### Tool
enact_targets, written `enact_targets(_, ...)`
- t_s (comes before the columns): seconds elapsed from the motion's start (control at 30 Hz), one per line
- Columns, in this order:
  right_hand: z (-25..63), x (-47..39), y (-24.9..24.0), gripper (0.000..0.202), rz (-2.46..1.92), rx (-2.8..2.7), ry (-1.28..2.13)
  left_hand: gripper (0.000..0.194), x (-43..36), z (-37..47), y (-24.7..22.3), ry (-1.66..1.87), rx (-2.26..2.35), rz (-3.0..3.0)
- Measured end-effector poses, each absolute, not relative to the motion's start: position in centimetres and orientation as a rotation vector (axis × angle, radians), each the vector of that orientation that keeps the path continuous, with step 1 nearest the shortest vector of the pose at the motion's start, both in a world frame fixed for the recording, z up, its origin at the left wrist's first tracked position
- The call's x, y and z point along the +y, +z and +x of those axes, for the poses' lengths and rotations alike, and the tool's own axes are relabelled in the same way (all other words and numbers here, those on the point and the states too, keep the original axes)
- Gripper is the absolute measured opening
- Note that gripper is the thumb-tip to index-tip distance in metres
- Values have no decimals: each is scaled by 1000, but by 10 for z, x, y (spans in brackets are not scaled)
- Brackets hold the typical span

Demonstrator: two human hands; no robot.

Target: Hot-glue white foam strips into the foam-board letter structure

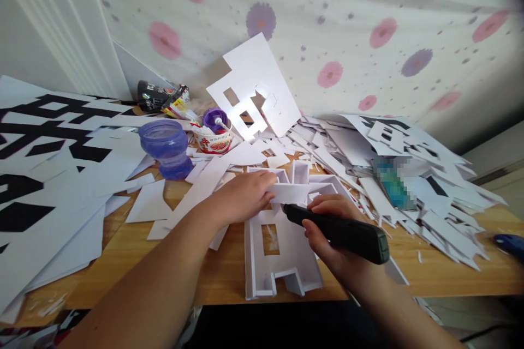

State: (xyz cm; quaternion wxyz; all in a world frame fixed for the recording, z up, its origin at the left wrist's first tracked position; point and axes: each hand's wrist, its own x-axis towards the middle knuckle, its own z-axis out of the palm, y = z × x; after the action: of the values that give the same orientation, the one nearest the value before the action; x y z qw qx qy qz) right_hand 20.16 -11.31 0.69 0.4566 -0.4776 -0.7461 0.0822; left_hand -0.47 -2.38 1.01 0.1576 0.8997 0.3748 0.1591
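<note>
The white model (291,240) is at the lower centre of the frame. Upon it, the left hand (245,192) pinches a white strip (291,194); the right hand (334,256) grasps a black tool (341,230), its tip near this strip.

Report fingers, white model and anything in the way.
Left fingers holding white panel. Right fingers around black tool, tip close to panel. White model on wooden table. White scraps crowding beyond it.
</note>
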Motion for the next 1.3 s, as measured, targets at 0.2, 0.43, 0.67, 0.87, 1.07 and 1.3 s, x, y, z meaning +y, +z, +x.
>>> enact_targets(0.2,202,-110,8,17,-1128,-1838,197,9,-23,-4,10,432,1069,2565)
enact_targets(0.43,196,-95,38,13,-1164,-1846,292,12,-29,-7,21,459,1040,2542)
enact_targets(0.67,173,-83,91,11,-1283,-1950,378,12,-44,-15,40,553,1081,2535)
enact_targets(0.87,152,-74,131,9,-1297,-2051,267,17,-46,-21,44,551,1117,2475)
enact_targets(1.07,162,-90,178,13,-880,-1701,-133,12,-39,-27,41,596,1026,2412)
enact_targets(1.3,200,-87,89,27,-898,-2161,-188,24,-40,-26,36,776,789,1997)
